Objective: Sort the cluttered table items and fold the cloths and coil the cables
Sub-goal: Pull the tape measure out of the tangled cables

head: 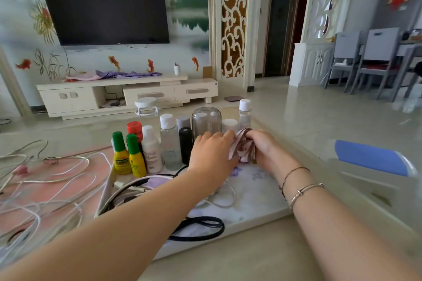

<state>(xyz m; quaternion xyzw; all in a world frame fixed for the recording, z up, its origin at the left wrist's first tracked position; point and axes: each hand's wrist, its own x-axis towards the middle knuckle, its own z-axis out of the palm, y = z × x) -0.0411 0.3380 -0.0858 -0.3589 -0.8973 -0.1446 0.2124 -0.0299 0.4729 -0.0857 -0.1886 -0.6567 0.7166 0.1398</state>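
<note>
Fingers of both hands (211,153) (265,147) grasping bunched patterned cloth (243,146), fingertips buried in folds, bottles (169,141) partly hidden behind.

Two bare forearms reach into view from the bottom edge, with no sleeve showing on either one. The left hand (211,150) carries no jewellery that can be seen, and its wrist and forearm are plain. The right hand (262,146) has two pieces on its wrist. Nearer the hand sits a thin dark reddish-brown cord bracelet (293,172), a fine string looping round the wrist with what looks like a small knot or tassel at the inner side. Just behind it lies a slim silver metal bangle (306,190), smooth and rounded, with a small band-like joint on its lower part. Fingernails are short and unpainted as far as the blur allows.
</note>
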